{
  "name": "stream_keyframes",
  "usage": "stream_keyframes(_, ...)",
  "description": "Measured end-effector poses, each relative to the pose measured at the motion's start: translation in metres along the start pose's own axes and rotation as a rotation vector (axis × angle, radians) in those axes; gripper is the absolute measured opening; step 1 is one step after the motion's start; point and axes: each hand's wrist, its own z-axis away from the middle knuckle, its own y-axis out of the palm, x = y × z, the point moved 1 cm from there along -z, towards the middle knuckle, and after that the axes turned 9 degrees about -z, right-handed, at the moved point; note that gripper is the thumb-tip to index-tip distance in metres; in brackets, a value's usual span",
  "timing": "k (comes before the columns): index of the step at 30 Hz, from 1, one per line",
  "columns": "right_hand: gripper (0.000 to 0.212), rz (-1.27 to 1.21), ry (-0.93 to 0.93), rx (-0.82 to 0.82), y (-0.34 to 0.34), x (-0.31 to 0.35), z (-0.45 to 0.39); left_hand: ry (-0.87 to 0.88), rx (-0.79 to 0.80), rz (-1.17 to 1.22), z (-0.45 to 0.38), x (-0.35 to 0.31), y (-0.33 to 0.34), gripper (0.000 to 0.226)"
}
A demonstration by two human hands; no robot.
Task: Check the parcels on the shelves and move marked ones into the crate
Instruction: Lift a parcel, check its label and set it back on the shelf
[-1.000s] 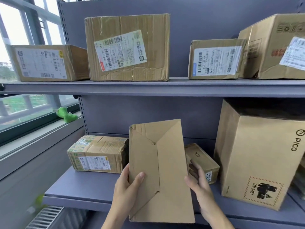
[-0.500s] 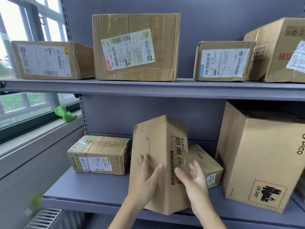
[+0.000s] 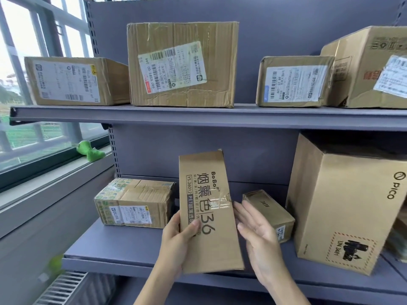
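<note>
Over the lower shelf [image 3: 123, 245], at the scene's six o'clock, a tall box [image 3: 207, 212] stands with its long axis from twelve to six. At its nine o'clock the left hand [image 3: 176, 245] grips its edge; at three o'clock the right hand [image 3: 257, 236] lies flat-fingered beside it, holding nothing.

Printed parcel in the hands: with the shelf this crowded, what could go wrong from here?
1. Only the left hand has a grip on the tall printed parcel, low at one edge; the right hand is open beside it, so it could tip or slip.
2. The small box sits right behind the right hand and may get knocked.
3. No shipping label shows on this face, so a mark could be missed.
</note>
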Motion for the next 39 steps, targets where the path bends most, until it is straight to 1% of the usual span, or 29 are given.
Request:
stream_keyframes(3, 0.045, 0.065, 0.024, -0.004, -0.007, 0.008, -0.005, -0.04, 0.043, 0.141, 0.007, -0.003, -0.009, 0.023)
stream_keyframes(6, 0.037, 0.044, 0.17, -0.001, -0.018, 0.013, -0.007, -0.028, 0.114, 0.192, 0.012, -0.006, -0.015, 0.039)
stream_keyframes(7, 0.041, 0.006, 0.23, 0.018, -0.021, 0.013, -0.007, -0.02, 0.134, 0.199, 0.014, -0.007, -0.016, 0.039)
stream_keyframes(9, 0.074, -0.078, 0.33, 0.048, -0.03, 0.012, -0.008, -0.018, 0.163, 0.212, 0.017, -0.008, -0.016, 0.039)
stream_keyframes(10, 0.085, -0.138, 0.367, 0.049, -0.033, 0.012, -0.007, -0.015, 0.178, 0.221, 0.017, -0.008, -0.017, 0.041)
stream_keyframes(11, 0.089, -0.199, 0.381, 0.048, -0.037, 0.011, -0.006, -0.009, 0.186, 0.232, 0.017, -0.008, -0.017, 0.047)
stream_keyframes(12, 0.089, -0.244, 0.383, 0.036, -0.039, 0.013, -0.004, -0.006, 0.19, 0.242, 0.017, -0.008, -0.019, 0.058)
stream_keyframes(13, 0.084, -0.259, 0.377, 0.018, -0.041, 0.014, -0.002, -0.004, 0.198, 0.253, 0.016, -0.007, -0.021, 0.069)
stream_keyframes(15, 0.059, -0.252, 0.389, -0.049, -0.045, 0.014, 0.006, -0.012, 0.213, 0.282, 0.017, -0.006, -0.023, 0.075)
stream_keyframes(16, 0.055, -0.247, 0.418, -0.084, -0.045, 0.014, 0.01, -0.022, 0.223, 0.288, 0.018, -0.005, -0.022, 0.075)
stream_keyframes(17, 0.063, -0.235, 0.453, -0.092, -0.046, 0.011, 0.012, -0.033, 0.231, 0.292, 0.019, -0.004, -0.02, 0.076)
stream_keyframes(19, 0.093, -0.203, 0.504, -0.111, -0.046, 0.007, 0.018, -0.035, 0.222, 0.276, 0.021, -0.005, -0.016, 0.075)
stream_keyframes(20, 0.099, -0.212, 0.509, -0.119, -0.045, 0.007, 0.021, -0.034, 0.196, 0.251, 0.021, -0.004, -0.014, 0.071)
stream_keyframes(21, 0.101, -0.212, 0.499, -0.127, -0.047, 0.005, 0.022, -0.038, 0.161, 0.219, 0.02, -0.003, -0.013, 0.062)
stream_keyframes(23, 0.094, -0.181, 0.486, -0.116, -0.045, 0.009, 0.026, -0.024, 0.089, 0.071, 0.018, -0.005, -0.01, 0.035)
stream_keyframes(25, 0.074, -0.198, 0.444, -0.12, -0.043, 0.014, 0.029, 0.018, 0.066, -0.124, 0.019, -0.013, -0.006, 0.027)
stream_keyframes(26, 0.067, -0.182, 0.396, -0.125, -0.041, 0.017, 0.03, 0.024, 0.072, -0.193, 0.021, -0.018, -0.004, 0.029)
stream_keyframes(27, 0.063, -0.162, 0.342, -0.128, -0.04, 0.019, 0.03, 0.004, 0.094, -0.232, 0.024, -0.022, -0.002, 0.038)
stream_keyframes(28, 0.057, -0.123, 0.29, -0.127, -0.038, 0.022, 0.031, -0.025, 0.133, -0.249, 0.026, -0.025, -0.001, 0.053)
stream_keyframes(30, 0.039, -0.039, 0.195, -0.13, -0.032, 0.031, 0.033, -0.072, 0.217, -0.246, 0.027, -0.027, -0.001, 0.087)
stream_keyframes(32, 0.036, 0.037, 0.138, -0.111, -0.029, 0.038, 0.034, -0.091, 0.267, -0.27, 0.026, -0.028, -0.002, 0.123)
stream_keyframes(33, 0.037, 0.064, 0.115, -0.098, -0.029, 0.04, 0.034, -0.094, 0.283, -0.277, 0.026, -0.03, -0.003, 0.132)
stream_keyframes(34, 0.037, 0.088, 0.09, -0.102, -0.027, 0.043, 0.036, -0.098, 0.297, -0.271, 0.026, -0.03, -0.005, 0.13)
stream_keyframes(35, 0.038, 0.104, 0.072, -0.106, -0.028, 0.044, 0.036, -0.095, 0.305, -0.251, 0.024, -0.029, -0.006, 0.12)
stream_keyframes(37, 0.04, 0.133, 0.062, -0.095, -0.03, 0.044, 0.036, -0.094, 0.289, -0.238, 0.022, -0.028, -0.008, 0.093)
stream_keyframes(38, 0.041, 0.15, 0.058, -0.094, -0.029, 0.044, 0.036, -0.083, 0.29, -0.242, 0.021, -0.026, -0.009, 0.084)
stream_keyframes(39, 0.042, 0.16, 0.059, -0.085, -0.029, 0.043, 0.036, -0.069, 0.295, -0.24, 0.02, -0.024, -0.011, 0.082)
